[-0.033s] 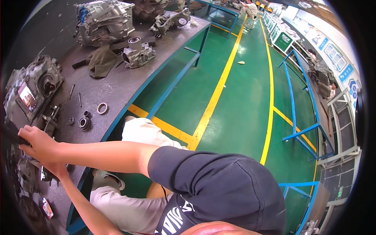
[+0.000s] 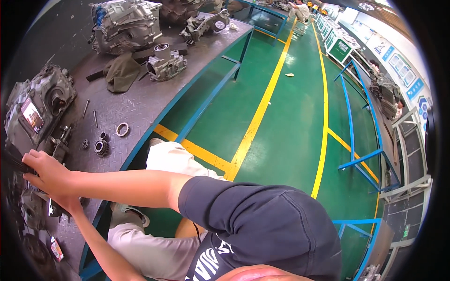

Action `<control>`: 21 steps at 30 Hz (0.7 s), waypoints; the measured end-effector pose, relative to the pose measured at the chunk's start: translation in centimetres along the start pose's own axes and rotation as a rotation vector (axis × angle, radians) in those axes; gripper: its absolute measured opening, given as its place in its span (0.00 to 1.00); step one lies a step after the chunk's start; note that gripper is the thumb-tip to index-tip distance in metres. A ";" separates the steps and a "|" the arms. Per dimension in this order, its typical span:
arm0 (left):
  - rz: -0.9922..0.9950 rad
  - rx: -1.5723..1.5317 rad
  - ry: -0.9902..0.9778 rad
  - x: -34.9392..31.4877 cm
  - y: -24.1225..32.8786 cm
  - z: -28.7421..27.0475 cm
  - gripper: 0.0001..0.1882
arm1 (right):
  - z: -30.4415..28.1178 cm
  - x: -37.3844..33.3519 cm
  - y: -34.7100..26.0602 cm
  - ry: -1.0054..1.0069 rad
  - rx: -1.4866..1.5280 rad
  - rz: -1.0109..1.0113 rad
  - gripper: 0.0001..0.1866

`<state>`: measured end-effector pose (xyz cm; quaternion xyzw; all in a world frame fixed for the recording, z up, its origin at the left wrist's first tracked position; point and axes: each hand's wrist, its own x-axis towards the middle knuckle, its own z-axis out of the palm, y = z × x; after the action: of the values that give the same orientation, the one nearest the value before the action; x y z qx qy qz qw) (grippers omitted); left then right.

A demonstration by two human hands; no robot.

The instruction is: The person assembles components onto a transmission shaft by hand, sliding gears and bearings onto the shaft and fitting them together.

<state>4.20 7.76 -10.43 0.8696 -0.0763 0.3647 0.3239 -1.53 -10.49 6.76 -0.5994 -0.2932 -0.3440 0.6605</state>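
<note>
Tabletop point(image 2: 154, 100) takes the left side of the frame, metal housing point(image 2: 54, 91) at its left. Right forearm point(image 2: 126, 182) crosses to mid-left; left forearm point(image 2: 101, 241) comes up from the bottom. Right hand point(image 2: 49, 174) is at the far-left edge, bent fingers at the end of a dark part point(image 2: 18, 163), the piece being worked on. Can't tell if its grip closes on it. Left grip: can't tell either, left hand is behind the right one. Step in hand, my read: handling that part two-handed. Next move calls for a steady hold and a clear view of the contact. Dark part runs into the black rim, so shape and far end are unreadable; metal below the hands is murky. Phone point(image 2: 33, 115) on the housing: screen too small to read. Toothed gear point(image 2: 100, 148) and smaller ring point(image 2: 122, 129) sit apart, untouched.
</note>
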 end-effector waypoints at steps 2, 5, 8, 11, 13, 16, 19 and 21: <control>-0.026 -0.379 -0.025 -0.2 2.1 0.4 0.42 | -0.7 -0.5 0.4 0.063 -0.006 -0.014 0.14; 0.015 -0.285 -0.103 -0.7 3.5 0.2 0.38 | -1.3 -0.2 0.5 0.139 0.017 0.022 0.15; 0.008 -0.390 -0.098 -0.8 5.7 2.0 0.38 | -2.5 0.5 1.9 0.255 0.066 0.019 0.15; 0.051 -0.595 0.014 -0.7 3.0 2.8 0.35 | -3.8 0.5 1.9 0.263 0.118 0.007 0.14; 0.011 -0.532 -0.038 -0.1 -2.0 3.1 0.36 | -4.5 0.3 1.7 0.299 0.151 0.037 0.14; -0.089 -0.555 -0.103 -0.5 -0.1 5.5 0.32 | -6.5 -0.7 2.8 0.384 0.144 -0.006 0.11; -0.177 -0.608 -0.061 -0.6 0.8 6.4 0.34 | -6.9 -1.9 3.0 0.422 0.110 0.020 0.10; -0.247 -0.904 -0.078 -0.6 0.3 7.3 0.33 | -7.7 -2.5 3.2 0.424 0.095 0.024 0.10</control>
<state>7.96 2.93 -14.49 0.6570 -0.1356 0.2205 0.7080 -0.64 -17.73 2.03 -0.4855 -0.1564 -0.4401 0.7390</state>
